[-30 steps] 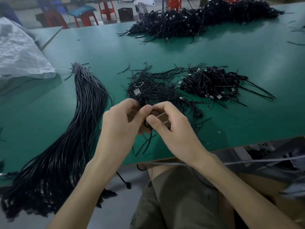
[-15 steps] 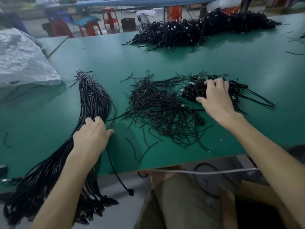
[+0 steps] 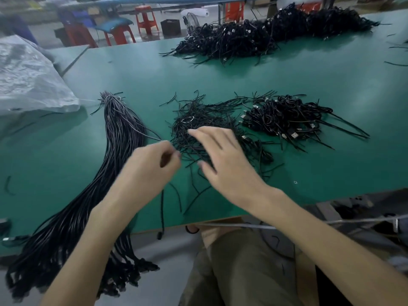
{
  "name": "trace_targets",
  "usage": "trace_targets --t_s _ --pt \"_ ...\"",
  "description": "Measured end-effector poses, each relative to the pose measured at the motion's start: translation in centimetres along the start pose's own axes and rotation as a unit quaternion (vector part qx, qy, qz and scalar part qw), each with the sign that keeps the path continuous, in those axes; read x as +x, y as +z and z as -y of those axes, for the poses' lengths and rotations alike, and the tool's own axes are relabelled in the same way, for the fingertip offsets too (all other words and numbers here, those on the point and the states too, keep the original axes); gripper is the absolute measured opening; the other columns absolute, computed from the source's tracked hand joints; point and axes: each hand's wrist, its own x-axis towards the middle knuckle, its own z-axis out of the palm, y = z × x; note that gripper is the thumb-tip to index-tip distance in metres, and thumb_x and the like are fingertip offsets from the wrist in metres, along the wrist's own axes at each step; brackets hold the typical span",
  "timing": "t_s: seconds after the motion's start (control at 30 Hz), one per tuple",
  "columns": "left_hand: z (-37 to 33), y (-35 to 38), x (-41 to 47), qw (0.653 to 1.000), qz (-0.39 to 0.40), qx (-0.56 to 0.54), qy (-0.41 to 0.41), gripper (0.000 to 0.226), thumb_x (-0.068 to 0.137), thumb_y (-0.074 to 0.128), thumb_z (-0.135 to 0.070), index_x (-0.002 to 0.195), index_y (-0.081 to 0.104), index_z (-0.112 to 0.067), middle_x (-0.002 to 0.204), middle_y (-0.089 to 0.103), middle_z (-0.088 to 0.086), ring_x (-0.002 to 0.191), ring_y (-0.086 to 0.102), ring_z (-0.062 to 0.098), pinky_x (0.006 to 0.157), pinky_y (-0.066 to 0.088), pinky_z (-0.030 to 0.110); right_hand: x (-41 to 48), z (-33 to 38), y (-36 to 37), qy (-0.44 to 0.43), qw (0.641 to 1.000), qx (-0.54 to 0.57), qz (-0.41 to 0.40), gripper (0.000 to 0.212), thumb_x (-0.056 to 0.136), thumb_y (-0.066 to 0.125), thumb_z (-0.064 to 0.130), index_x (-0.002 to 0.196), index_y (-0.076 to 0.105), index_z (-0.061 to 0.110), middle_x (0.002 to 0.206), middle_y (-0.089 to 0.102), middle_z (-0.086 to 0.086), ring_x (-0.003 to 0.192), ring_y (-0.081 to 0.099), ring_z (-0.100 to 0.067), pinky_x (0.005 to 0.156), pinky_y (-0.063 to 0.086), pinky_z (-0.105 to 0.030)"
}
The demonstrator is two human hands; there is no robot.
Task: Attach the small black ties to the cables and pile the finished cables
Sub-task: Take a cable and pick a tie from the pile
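The surface (image 3: 220,80) is a smooth, matt green sheet. The long cables (image 3: 119,133) have black plastic jackets with a faint sheen. The ties (image 3: 198,120) look thin and matt black. The finished cables (image 3: 284,118) carry shiny metal plugs (image 3: 294,135). The sack (image 3: 26,80) is crinkled white woven plastic. The stools (image 3: 145,18) are glossy red plastic. The trousers (image 3: 242,272) are olive cloth.

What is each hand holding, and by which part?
Left hand pinches one cable partway along, its plug end dangling. Right hand holds nothing, fingers spread above the loose ties.
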Motion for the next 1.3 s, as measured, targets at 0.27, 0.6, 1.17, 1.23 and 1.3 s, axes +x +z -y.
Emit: trace_targets --t_s 0.27,0.6,1.17,1.23,1.3 --pt "1.7 0.1 -1.0 0.902 0.195 -0.383 -0.042 0.031 0.1 0.058 -0.035 0.085 0.064 -0.008 0.052 0.043 0.001 0.027 0.03 0.011 0.033 0.027 0.019 -1.1 1.4 1.0 0.035 0.997 0.062 0.037 0.053 0.086 0.05 -0.014 0.131 0.059 0.013 0.109 0.067 -0.009 0.101 0.061 -0.03 0.088 0.05 -0.044" --pt "3.4 -0.9 -1.1 0.46 0.057 -0.885 -0.038 0.046 0.111 0.046 -0.024 0.144 0.047 0.009 0.146 0.054 0.018 0.119 0.066 0.016 0.098 0.052 0.024 -4.9 -0.7 -0.5 0.055 0.996 -0.033 0.054 0.05 0.077 0.056 -0.025 0.116 0.068 0.004 0.09 0.067 -0.005 0.088 0.065 -0.027 0.078 0.054 -0.039" --pt "3.1 0.3 0.6 0.595 -0.068 -0.798 -0.065 0.032 0.111 0.042 -0.037 0.108 0.071 -0.022 0.07 0.04 -0.012 0.055 0.035 0.005 0.059 0.036 0.017 -6.9 -1.9 -1.5 -0.025 0.988 -0.14 0.056 0.067 0.048 0.074 -0.028 0.104 0.074 0.009 0.081 0.063 0.002 0.075 0.055 -0.018 0.074 0.036 -0.025" --pt "2.5 0.3 0.7 0.645 -0.097 -0.754 -0.076 0.038 0.107 0.041 -0.049 0.091 0.07 -0.03 0.073 0.043 -0.013 0.064 0.042 0.004 0.066 0.041 0.016 -7.0 -1.9 -1.4 -0.042 0.986 -0.148 0.06 0.067 0.047 0.076 -0.026 0.103 0.074 0.01 0.081 0.063 0.004 0.074 0.057 -0.018 0.074 0.039 -0.026" --pt "2.2 0.3 0.6 0.631 -0.09 -0.767 -0.075 0.044 0.106 0.039 -0.053 0.077 0.061 -0.028 0.085 0.057 -0.009 0.086 0.06 0.009 0.087 0.051 0.023 -7.2 -2.0 -1.3 -0.049 0.986 -0.145 0.065 0.066 0.048 0.075 -0.026 0.103 0.074 0.01 0.081 0.062 0.004 0.073 0.057 -0.018 0.073 0.038 -0.026"
